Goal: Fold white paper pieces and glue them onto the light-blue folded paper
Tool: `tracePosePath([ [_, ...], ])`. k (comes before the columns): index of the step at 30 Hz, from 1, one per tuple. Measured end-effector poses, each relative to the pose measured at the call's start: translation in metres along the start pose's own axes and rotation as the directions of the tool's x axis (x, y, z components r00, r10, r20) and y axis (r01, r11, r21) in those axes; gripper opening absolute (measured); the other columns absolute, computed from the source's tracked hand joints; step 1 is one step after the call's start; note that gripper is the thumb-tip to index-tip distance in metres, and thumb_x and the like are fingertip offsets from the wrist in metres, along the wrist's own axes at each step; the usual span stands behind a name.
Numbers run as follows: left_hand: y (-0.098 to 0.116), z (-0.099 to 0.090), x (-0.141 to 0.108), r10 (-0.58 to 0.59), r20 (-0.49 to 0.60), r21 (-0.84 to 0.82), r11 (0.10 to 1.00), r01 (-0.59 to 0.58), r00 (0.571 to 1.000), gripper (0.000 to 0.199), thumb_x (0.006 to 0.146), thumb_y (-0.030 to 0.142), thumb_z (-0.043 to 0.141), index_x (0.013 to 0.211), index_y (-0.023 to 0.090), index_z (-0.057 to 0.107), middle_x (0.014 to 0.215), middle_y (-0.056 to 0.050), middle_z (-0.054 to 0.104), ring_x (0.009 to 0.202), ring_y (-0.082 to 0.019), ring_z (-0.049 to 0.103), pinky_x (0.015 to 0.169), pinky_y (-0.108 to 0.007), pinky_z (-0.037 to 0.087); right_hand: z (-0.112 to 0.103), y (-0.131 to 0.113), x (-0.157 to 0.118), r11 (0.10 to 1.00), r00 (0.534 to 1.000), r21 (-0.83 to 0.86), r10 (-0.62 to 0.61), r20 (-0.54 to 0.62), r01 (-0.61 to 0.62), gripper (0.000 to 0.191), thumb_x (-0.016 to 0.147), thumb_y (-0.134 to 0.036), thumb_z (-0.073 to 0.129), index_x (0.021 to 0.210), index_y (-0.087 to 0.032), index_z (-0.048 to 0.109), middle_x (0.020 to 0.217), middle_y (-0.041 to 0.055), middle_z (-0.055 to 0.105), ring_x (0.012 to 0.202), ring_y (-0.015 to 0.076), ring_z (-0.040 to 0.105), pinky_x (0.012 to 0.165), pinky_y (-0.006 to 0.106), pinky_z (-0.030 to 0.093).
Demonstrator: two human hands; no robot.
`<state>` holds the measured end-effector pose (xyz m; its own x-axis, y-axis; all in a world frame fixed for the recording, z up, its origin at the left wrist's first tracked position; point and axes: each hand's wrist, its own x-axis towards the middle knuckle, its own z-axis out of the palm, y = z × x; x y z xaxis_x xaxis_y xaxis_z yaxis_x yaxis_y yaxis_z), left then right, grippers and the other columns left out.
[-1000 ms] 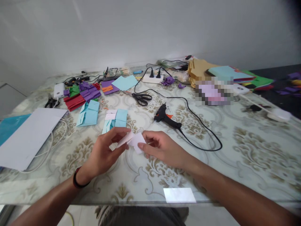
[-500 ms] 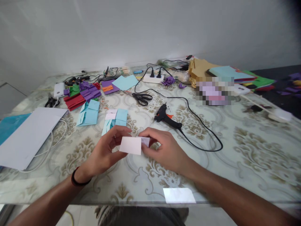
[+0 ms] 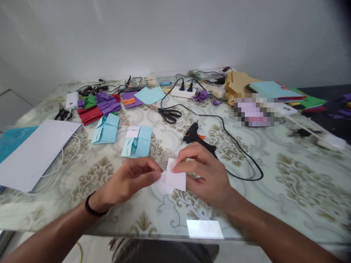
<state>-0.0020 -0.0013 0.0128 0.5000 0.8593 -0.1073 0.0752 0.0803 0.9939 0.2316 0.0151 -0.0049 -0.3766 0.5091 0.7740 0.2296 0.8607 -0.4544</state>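
Between my hands is a small white piece of paper, folded or in overlapping layers, raised over the patterned tablecloth. My left hand pinches its left corner between thumb and fingers. From above, my right hand grips its right side, fingertips on the front face and thumb partly hidden. Just beyond my left hand lie folded light-blue papers, with a small pinkish-white paper on one of them. Another white paper strip rests at the table's front edge.
A black glue gun with a looping cord lies beyond my right hand. Black-handled scissors and a white power strip are farther back. Purple folded papers pile at the left; white sheets lie nearer. Coloured paper is stacked back right.
My hands have turned the white paper and shifted it slightly right and down. My right hand now grips it from above, and a folded upper part shows. The view has shifted slightly.
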Motion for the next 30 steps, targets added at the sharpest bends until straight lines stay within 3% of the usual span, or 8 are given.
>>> tracePosePath([
  [4,0.002,0.002,-0.002,0.114,-0.083,0.293,0.952,-0.085,0.990,0.013,0.097,0.026,0.064,0.088,0.018,0.068,0.084,-0.001,0.067,0.080,-0.015,0.058,0.076,-0.028,0.044,-0.003,-0.002,0.000,0.981,0.982,0.052,0.183,0.058,-0.186,0.034,0.090,0.002,0.051,0.101,-0.026,0.068,0.109,0.0064,0.064,0.096,0.0193,0.065,0.074,0.031,0.055],
  [7,0.000,0.004,-0.003,0.222,-0.105,0.497,0.856,-0.142,0.969,0.007,0.091,0.014,0.063,0.086,0.019,0.065,0.080,0.002,0.065,0.074,-0.013,0.058,0.073,-0.027,0.044,-0.004,-0.003,0.002,0.854,0.887,0.242,0.430,0.169,-0.460,0.026,0.097,-0.012,0.051,0.114,-0.025,0.066,0.114,0.0088,0.067,0.103,0.0226,0.067,0.083,0.035,0.058],
  [10,-0.002,0.006,-0.003,0.319,-0.070,0.570,0.791,-0.225,0.945,0.010,0.086,0.009,0.063,0.085,0.019,0.063,0.078,0.003,0.064,0.072,-0.012,0.059,0.072,-0.026,0.044,-0.002,-0.002,0.005,0.742,0.797,0.306,0.504,0.333,-0.597,0.014,0.098,-0.026,0.061,0.108,-0.022,0.069,0.104,0.0079,0.071,0.097,0.0227,0.069,0.084,0.035,0.056],
  [14,-0.003,0.006,-0.002,0.377,-0.068,0.609,0.749,-0.261,0.924,0.010,0.087,0.010,0.064,0.086,0.019,0.063,0.081,0.002,0.067,0.077,-0.014,0.062,0.074,-0.027,0.046,0.007,-0.002,0.008,0.768,0.778,0.214,0.509,0.369,-0.604,0.005,0.091,-0.025,0.070,0.088,-0.021,0.072,0.083,0.0027,0.072,0.078,0.0173,0.066,0.073,0.030,0.050],
  [18,-0.005,0.005,-0.001,0.416,-0.060,0.615,0.731,-0.294,0.907,0.009,0.090,0.011,0.065,0.087,0.019,0.065,0.083,0.000,0.069,0.079,-0.014,0.064,0.075,-0.027,0.048,0.012,-0.004,0.010,0.782,0.783,0.172,0.526,0.332,-0.599,0.004,0.088,-0.021,0.071,0.084,-0.020,0.072,0.081,0.0013,0.072,0.075,0.0157,0.066,0.072,0.028,0.049],
  [23,-0.007,0.005,0.003,0.467,-0.033,0.641,0.688,-0.340,0.884,0.011,0.091,0.009,0.066,0.093,0.020,0.067,0.088,-0.002,0.072,0.087,-0.017,0.066,0.082,-0.031,0.051,0.013,-0.006,0.009,0.815,0.807,0.145,0.500,0.315,-0.561,0.008,0.084,-0.013,0.069,0.082,-0.021,0.070,0.080,0.0001,0.072,0.075,0.0152,0.067,0.072,0.027,0.049],
  [27,-0.009,0.007,0.006,0.569,0.023,0.681,0.593,-0.430,0.822,0.018,0.088,0.005,0.065,0.094,0.022,0.064,0.093,-0.004,0.071,0.096,-0.021,0.065,0.092,-0.038,0.051,0.016,-0.007,0.005,0.845,0.835,0.120,0.476,0.277,-0.522,0.013,0.080,-0.008,0.067,0.081,-0.021,0.067,0.081,-0.0001,0.070,0.075,0.0155,0.066,0.072,0.027,0.049],
  [30,-0.009,0.008,0.004,0.600,0.012,0.724,0.547,-0.421,0.800,0.020,0.086,0.002,0.065,0.090,0.022,0.065,0.099,-0.005,0.068,0.101,-0.022,0.061,0.093,-0.038,0.050,0.019,-0.008,0.004,0.874,0.864,0.114,0.434,0.254,-0.472,0.014,0.078,-0.007,0.065,0.080,-0.021,0.064,0.080,-0.0002,0.069,0.074,0.0151,0.065,0.070,0.027,0.048],
])
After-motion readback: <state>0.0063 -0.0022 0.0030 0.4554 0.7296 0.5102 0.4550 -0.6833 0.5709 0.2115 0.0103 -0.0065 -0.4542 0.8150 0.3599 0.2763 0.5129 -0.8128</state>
